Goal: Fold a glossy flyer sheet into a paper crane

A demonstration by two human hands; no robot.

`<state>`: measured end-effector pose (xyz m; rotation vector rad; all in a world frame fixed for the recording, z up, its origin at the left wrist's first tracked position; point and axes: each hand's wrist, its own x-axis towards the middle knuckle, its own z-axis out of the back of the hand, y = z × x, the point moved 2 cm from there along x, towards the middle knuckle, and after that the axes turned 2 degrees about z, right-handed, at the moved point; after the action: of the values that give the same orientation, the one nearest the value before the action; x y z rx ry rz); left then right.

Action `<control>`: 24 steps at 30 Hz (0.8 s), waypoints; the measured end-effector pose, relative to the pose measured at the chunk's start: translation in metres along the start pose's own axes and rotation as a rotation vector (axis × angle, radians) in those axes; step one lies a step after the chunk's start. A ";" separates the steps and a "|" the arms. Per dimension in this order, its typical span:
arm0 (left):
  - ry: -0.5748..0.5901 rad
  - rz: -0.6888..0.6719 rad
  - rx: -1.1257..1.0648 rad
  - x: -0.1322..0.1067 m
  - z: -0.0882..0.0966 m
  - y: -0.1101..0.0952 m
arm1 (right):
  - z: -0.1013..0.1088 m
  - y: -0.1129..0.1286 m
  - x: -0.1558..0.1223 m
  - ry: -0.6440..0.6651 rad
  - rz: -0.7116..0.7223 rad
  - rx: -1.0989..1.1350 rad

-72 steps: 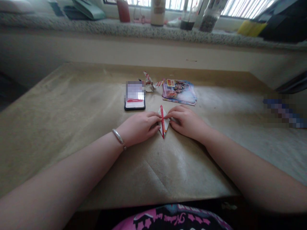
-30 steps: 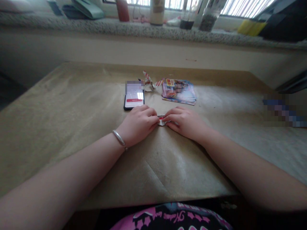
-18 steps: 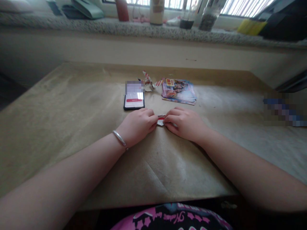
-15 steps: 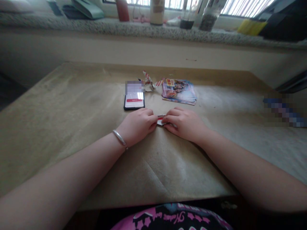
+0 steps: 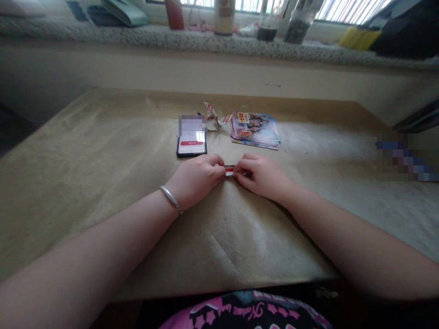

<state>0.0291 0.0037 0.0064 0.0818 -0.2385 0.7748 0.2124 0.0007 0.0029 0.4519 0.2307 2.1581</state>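
Note:
Between my two hands, low on the table, lies a narrow folded strip of paper [image 5: 229, 171], white with a red band. My left hand [image 5: 202, 172], with a silver bangle at the wrist, pinches its left end. The right end is gripped by the fingers of my right hand [image 5: 261, 176]. Both ends of the strip are hidden under the fingers. Just beyond my left hand a phone [image 5: 192, 141] lies face up with its screen lit. A folded paper piece with red print [image 5: 214, 119] sits behind it, beside a stack of colourful leaflets [image 5: 256, 130].
A beige cloth covers the table [image 5: 103, 192]. Along the back, a speckled stone windowsill [image 5: 192, 42] carries bottles, jars, a yellow item [image 5: 360, 38] and a dark bag. A blurred blue object [image 5: 408, 160] is at the right edge.
The fingers of my right hand have shifted slightly and curl more around the strip's end. The strip looks flatter and straighter between the hands. The other things on the table stay put.

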 end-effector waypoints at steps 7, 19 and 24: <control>0.065 0.000 0.024 0.000 0.008 0.003 | -0.004 -0.007 0.004 0.052 -0.121 0.045; 0.070 -0.201 0.139 -0.004 0.011 0.006 | -0.006 -0.014 0.005 0.080 -0.247 0.055; 0.099 -0.208 0.147 -0.003 0.010 0.002 | -0.006 -0.015 0.002 -0.008 -0.076 0.038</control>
<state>0.0233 0.0017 0.0155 0.2037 -0.0773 0.5870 0.2206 0.0114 -0.0068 0.4662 0.2798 2.0800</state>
